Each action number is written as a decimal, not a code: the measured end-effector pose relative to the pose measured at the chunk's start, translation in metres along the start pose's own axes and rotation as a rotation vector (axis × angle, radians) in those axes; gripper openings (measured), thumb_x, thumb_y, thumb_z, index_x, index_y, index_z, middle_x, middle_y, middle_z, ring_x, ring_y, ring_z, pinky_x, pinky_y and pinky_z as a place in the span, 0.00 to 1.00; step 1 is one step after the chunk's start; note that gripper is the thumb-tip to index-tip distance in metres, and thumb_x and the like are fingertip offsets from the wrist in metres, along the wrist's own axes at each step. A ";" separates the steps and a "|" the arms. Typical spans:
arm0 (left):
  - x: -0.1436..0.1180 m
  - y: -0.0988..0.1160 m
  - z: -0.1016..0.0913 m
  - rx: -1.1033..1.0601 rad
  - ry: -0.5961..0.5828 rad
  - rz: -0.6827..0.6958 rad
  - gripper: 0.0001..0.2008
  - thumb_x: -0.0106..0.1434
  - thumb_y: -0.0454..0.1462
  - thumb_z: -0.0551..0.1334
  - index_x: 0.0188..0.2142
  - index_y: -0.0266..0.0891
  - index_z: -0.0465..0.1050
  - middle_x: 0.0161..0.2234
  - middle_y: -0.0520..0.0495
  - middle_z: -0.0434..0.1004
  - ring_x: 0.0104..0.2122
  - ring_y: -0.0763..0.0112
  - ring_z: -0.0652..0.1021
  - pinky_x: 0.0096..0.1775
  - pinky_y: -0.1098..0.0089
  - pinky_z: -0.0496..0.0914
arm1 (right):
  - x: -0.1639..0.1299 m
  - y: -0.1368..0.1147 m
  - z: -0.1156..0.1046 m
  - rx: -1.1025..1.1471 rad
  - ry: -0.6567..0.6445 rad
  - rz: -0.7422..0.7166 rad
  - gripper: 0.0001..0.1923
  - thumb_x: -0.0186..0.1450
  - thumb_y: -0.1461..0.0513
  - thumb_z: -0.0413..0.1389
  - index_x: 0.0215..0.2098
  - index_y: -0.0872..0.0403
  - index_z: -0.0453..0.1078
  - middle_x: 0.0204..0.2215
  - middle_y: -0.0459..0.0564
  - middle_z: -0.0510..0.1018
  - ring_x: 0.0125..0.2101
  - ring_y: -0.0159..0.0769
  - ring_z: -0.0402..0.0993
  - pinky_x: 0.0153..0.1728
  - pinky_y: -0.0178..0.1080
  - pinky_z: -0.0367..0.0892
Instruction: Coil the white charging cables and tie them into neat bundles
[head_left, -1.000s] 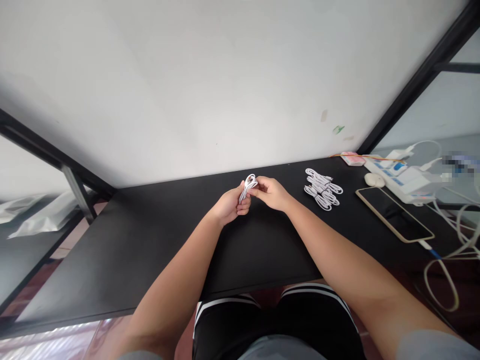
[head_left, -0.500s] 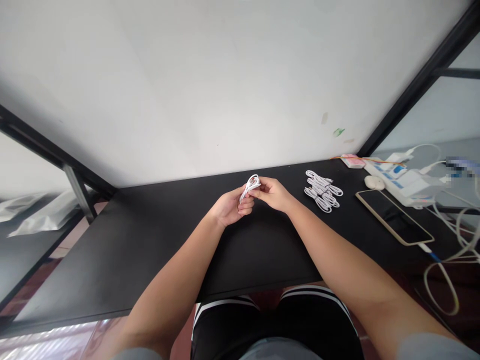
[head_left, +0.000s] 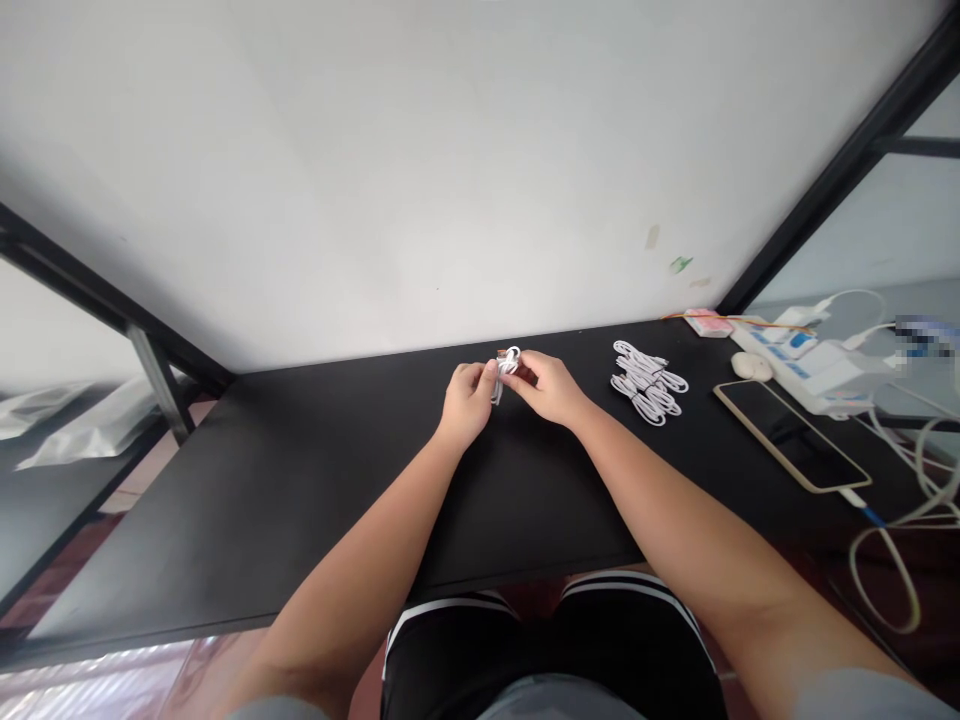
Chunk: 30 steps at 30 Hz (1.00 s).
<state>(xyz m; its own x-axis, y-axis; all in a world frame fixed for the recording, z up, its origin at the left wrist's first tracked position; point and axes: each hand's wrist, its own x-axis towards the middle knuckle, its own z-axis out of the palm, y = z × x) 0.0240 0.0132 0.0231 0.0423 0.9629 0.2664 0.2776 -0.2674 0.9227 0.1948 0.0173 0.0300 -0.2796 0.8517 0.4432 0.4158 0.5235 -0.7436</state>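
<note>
A coiled white cable [head_left: 509,362] is held up between my two hands over the black desk [head_left: 360,470]. My left hand [head_left: 469,403] pinches its left side between thumb and fingers. On its right side, my right hand [head_left: 547,386] grips the loops with thumb and fingertips. A small metallic or brown end shows near the top of the coil, too small to make out. To the right of my right hand, several bundled white cables [head_left: 648,382] lie in a pile on the desk.
At the right lie a phone [head_left: 791,437] with a charging cable, a white earbud case [head_left: 751,366] and a power strip [head_left: 787,362] with plugged-in chargers. A pink-and-white block [head_left: 709,322] sits by the wall. Black metal frame bars [head_left: 161,385] stand at both sides.
My left hand has turned over, from cradling the cable palm up to pinching it from the side with the thumb on top. The coil sits more upright between both hands.
</note>
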 end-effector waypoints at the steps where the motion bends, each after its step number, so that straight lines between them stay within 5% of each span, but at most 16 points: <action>1: -0.001 0.001 -0.001 0.037 0.020 0.047 0.18 0.67 0.50 0.60 0.34 0.38 0.76 0.37 0.43 0.77 0.39 0.67 0.77 0.40 0.69 0.72 | 0.000 -0.001 -0.002 -0.057 -0.001 -0.024 0.10 0.68 0.54 0.57 0.40 0.52 0.73 0.35 0.51 0.78 0.32 0.38 0.73 0.35 0.40 0.68; 7: -0.002 -0.003 -0.002 -0.132 -0.118 -0.011 0.18 0.58 0.46 0.70 0.42 0.36 0.79 0.39 0.41 0.82 0.39 0.64 0.82 0.43 0.66 0.74 | 0.000 -0.003 -0.004 -0.307 -0.053 -0.113 0.03 0.67 0.63 0.54 0.35 0.53 0.69 0.32 0.50 0.74 0.31 0.36 0.69 0.34 0.37 0.62; 13: -0.001 -0.010 -0.001 -0.139 -0.059 -0.014 0.17 0.58 0.44 0.69 0.44 0.38 0.80 0.38 0.43 0.84 0.38 0.62 0.83 0.41 0.67 0.76 | 0.000 -0.006 -0.001 -0.345 -0.095 -0.123 0.03 0.67 0.66 0.54 0.34 0.54 0.68 0.32 0.49 0.73 0.30 0.33 0.68 0.33 0.35 0.61; 30: 0.005 -0.010 -0.007 -0.346 -0.116 -0.127 0.18 0.56 0.45 0.71 0.41 0.34 0.78 0.35 0.44 0.83 0.33 0.65 0.83 0.39 0.63 0.80 | -0.002 0.010 0.002 0.141 -0.080 0.091 0.07 0.64 0.59 0.59 0.38 0.54 0.77 0.31 0.48 0.81 0.31 0.34 0.77 0.33 0.35 0.71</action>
<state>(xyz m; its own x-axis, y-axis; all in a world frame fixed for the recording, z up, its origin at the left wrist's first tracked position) 0.0147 0.0201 0.0175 0.1419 0.9815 0.1288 -0.0521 -0.1225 0.9911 0.1975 0.0208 0.0209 -0.3167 0.8878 0.3339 0.3190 0.4312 -0.8440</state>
